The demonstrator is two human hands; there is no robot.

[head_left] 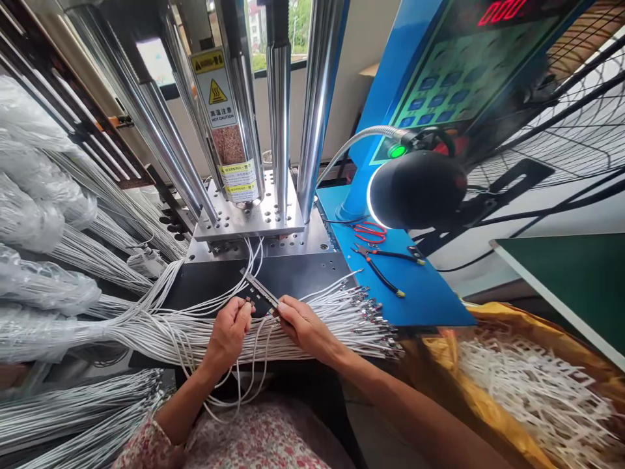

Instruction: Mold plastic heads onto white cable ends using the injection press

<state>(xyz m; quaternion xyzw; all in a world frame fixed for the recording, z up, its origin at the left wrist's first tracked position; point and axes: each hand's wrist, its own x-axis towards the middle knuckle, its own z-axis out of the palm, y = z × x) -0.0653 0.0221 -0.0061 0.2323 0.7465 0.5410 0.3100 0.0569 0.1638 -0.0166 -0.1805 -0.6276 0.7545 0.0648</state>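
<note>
My right hand (305,329) is closed on one end of a narrow dark metal bar with small notches (261,290), which slants up and away to the left. Thumb and fingers of my left hand (232,329) are pinched together beside the bar. A tiny brownish piece shows at those fingertips, too small to name. Beneath both hands lies a thick bundle of white cables (317,319), their metal-tipped ends fanned out to the right. A few cables run from the press plate (249,228) down toward my left hand, and some loop below it.
The press has tall steel columns (280,117) and a hot-caution label (215,91). Right of it are wire cutters (378,264), red-handled scissors (370,232) and a lit lamp (415,189). Plastic-wrapped cable bundles (43,280) crowd the left. A yellow sack (488,312) holds white plastic scraps.
</note>
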